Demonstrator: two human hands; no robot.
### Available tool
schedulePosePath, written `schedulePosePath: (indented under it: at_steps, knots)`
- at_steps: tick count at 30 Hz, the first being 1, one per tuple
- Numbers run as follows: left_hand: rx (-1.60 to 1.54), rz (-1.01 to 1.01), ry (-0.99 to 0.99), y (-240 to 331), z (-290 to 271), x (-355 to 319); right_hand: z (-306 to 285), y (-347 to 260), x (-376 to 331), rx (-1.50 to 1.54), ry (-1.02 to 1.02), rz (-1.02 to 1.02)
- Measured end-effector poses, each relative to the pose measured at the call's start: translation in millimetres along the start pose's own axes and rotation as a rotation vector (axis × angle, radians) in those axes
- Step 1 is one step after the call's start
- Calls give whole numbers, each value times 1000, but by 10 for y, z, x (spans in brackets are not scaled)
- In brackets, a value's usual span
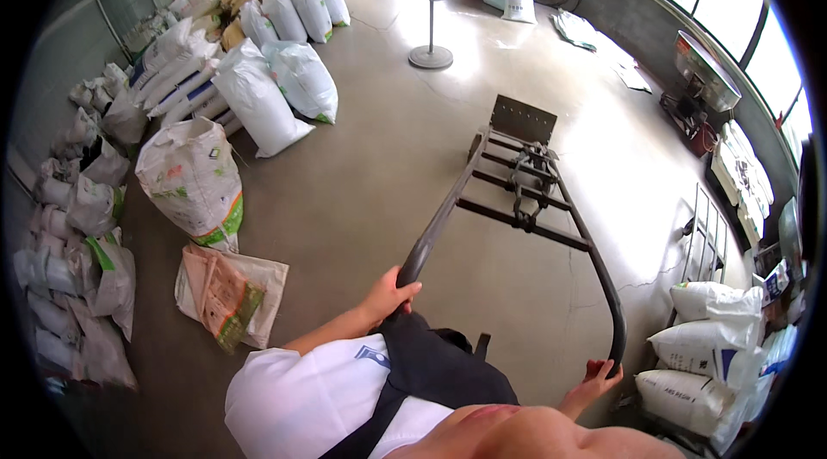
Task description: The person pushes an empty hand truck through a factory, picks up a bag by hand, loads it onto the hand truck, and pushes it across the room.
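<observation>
"How best to steer this sack truck (551, 233)?"
"The left hand (385, 297) and right hand (594, 381) each have fingers curled round a rail's near end. I'd grip both evenly, so the frame shouldn't twist."
"And where does it lie?"
"Straight out ahead of both hands, rails running forward from them, the toe plate (524, 118) farthest away."
</observation>
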State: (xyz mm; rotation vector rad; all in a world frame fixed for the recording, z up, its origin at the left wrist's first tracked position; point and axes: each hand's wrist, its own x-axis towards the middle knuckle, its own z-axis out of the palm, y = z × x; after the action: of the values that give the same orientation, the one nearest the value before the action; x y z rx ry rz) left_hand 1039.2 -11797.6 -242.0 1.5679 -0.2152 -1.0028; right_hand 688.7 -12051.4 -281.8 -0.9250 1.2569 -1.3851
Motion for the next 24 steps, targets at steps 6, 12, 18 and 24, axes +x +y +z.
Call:
schedulePosePath:
  at_steps: [6, 12, 18, 24]
  knots:
    - [-187, 64, -185, 418, 428, 1152, 837, 130, 1344, 89, -18, -80]
    - [-244, 49, -193, 767, 771, 2151, 1741, 355, 2206, 71, 30, -109]
    - [-336, 19, -86, 1370, 1000, 3258, 2824, 561, 3119, 84, -4, -126]
    - [-271, -1, 49, 1633, 1059, 4237, 3694, 1028, 3835, 11, -24, -295]
